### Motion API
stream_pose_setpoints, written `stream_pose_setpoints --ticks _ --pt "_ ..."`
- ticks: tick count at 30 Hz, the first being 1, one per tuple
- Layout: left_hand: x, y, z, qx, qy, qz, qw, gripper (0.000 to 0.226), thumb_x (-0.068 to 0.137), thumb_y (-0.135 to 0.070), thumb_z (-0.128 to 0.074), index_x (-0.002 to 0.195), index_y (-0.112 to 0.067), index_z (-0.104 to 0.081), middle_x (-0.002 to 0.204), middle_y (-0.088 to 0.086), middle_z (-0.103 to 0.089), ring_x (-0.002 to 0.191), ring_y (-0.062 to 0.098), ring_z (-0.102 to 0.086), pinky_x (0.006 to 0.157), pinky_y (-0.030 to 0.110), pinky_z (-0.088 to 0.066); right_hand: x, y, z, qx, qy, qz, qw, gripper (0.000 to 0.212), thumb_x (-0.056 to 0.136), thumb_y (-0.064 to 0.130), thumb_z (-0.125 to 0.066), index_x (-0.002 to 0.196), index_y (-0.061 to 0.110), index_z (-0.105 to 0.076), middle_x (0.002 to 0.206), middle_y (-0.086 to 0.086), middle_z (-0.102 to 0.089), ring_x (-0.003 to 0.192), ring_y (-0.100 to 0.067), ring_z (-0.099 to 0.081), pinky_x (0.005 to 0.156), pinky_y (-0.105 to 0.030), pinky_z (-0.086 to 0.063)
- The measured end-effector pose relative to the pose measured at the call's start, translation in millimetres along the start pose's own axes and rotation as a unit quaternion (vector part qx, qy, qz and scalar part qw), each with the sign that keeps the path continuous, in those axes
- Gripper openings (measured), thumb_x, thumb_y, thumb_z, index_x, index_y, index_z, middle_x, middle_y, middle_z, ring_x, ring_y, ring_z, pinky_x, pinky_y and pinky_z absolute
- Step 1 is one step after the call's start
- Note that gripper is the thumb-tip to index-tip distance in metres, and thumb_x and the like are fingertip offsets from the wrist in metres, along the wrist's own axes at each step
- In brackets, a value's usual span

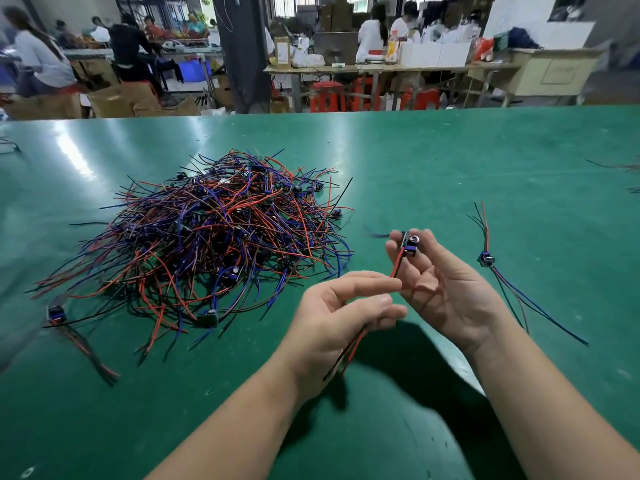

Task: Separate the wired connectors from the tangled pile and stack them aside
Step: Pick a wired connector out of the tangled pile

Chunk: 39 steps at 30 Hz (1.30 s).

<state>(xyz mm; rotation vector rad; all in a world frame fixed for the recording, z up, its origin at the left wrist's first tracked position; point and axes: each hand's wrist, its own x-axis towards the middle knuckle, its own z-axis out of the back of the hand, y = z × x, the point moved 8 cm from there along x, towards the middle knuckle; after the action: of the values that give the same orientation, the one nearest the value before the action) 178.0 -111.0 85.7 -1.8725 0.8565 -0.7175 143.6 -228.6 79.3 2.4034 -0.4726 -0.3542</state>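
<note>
While the tangled pile [214, 237] of red, blue and black leads sits on the left half of the green table [450, 161], both hands are raised above the table nearer the camera, just right of the pile. The right hand [446, 289] is turned palm toward the camera and pinches a wired connector [411, 245] at its fingertips, the small blue-and-black body with a round silver-topped part showing between the finger ends; the connector's red and black wires [396, 268] run down and leftward from it into the left hand [332, 320], whose thumb and forefinger close on them just below the right fingers, so the two hands nearly touch; the free ends of those wires come out beneath the left palm and hang over the table. A separated connector [486, 259] lies flat on the table to the right of the right hand, well apart from the pile, its leads spread both away from and toward the camera; one more loose connector [55, 312] lies at the pile's near-left fringe, blurred; people [372, 32] are at work far behind the table.
</note>
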Motion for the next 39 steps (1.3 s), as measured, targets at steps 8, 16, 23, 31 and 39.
stream_pose_setpoints --ticks 8,16,23,31,39 --pt "-5 16 -13 -0.073 0.083 0.122 0.986 0.022 0.066 -0.027 -0.069 0.076 -0.009 -0.076 0.086 0.005 -0.073 0.082 0.021 -0.072 0.080 0.030 -0.057 2 2 9 0.027 -0.071 0.012 0.997 0.023 0.066 0.014 -0.065 0.088 0.011 -0.057 0.070 0.001 -0.069 0.057 -0.004 -0.065 0.049 -0.015 -0.050" --pt "1 31 25 0.043 -0.094 0.169 0.980 0.034 0.065 -0.030 -0.073 0.087 -0.006 -0.067 0.079 0.009 -0.074 0.060 0.015 -0.067 0.055 0.023 -0.056 1 -24 7 -0.302 -0.037 -0.031 0.952 0.014 0.064 0.003 -0.073 0.076 0.007 -0.068 0.063 -0.007 -0.068 0.048 -0.009 -0.060 0.045 -0.016 -0.046" --pt "-2 38 28 0.072 -0.038 0.241 0.967 0.021 0.063 -0.029 -0.075 0.069 -0.010 -0.070 0.068 0.007 -0.069 0.052 0.011 -0.064 0.047 0.018 -0.050 5 -13 19 -0.333 -0.087 -0.002 0.939 0.008 0.082 0.001 -0.067 0.074 0.003 -0.067 0.058 -0.004 -0.064 0.047 -0.007 -0.052 0.043 -0.014 -0.037" --pt "-15 43 12 0.164 0.120 0.293 0.934 0.011 0.077 -0.023 -0.076 0.076 -0.013 -0.072 0.068 0.004 -0.066 0.056 0.011 -0.065 0.053 0.019 -0.052 1 23 48 -0.237 -0.204 0.053 0.948 0.014 0.085 0.006 -0.066 0.072 0.005 -0.059 0.046 0.002 -0.059 0.037 -0.005 -0.054 0.035 -0.012 -0.038" --pt "-9 15 12 0.022 0.121 0.203 0.972 0.012 0.067 -0.026 -0.082 0.077 -0.025 -0.075 0.073 -0.002 -0.071 0.064 0.012 -0.070 0.056 0.023 -0.055 7 22 46 -0.142 -0.190 0.073 0.969 0.014 0.096 0.013 -0.051 0.088 0.008 -0.060 0.056 -0.008 -0.066 0.051 -0.017 -0.067 0.043 -0.017 -0.048"
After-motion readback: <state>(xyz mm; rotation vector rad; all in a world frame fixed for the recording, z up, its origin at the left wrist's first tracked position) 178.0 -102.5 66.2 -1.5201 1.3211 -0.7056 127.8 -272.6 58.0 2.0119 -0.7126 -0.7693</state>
